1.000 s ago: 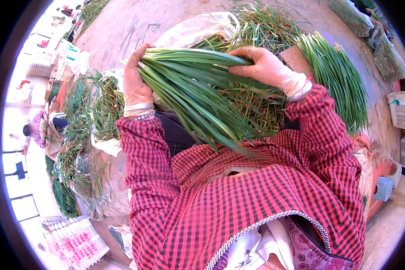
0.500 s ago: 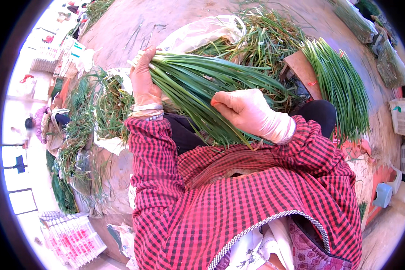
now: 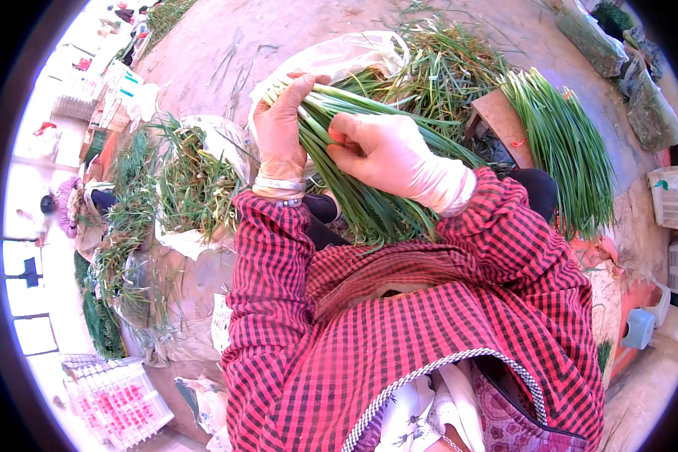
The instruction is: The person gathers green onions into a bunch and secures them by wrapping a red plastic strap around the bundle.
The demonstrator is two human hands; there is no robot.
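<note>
My left hand (image 3: 282, 135) is closed around the pale stem end of a bunch of garlic chives (image 3: 369, 203), whose green leaves fan out toward the lower right. My right hand (image 3: 392, 154), in a thin whitish glove, lies over the bunch close to the left hand. Its fingers are curled with thumb and forefinger drawn near each other, and an orange-red tip shows there. Whether a leaf is caught between them I cannot make out. A second, neater pile of chives (image 3: 561, 151) lies to the right, its far end beside a brown board (image 3: 502, 124).
Beyond my hands lies a heap of loose, partly yellowed leaves (image 3: 456, 68) beside a white plastic bag (image 3: 339, 56). More trimmings (image 3: 196, 184) are heaped at left. White crates (image 3: 117, 399) stand lower left, and a pale blue container (image 3: 640, 328) at right. Another person (image 3: 71, 207) is far left.
My left hand has shifted right with the bunch. My right hand has moved up and left, from the leaves toward the stem end, so the two hands are closer together.
</note>
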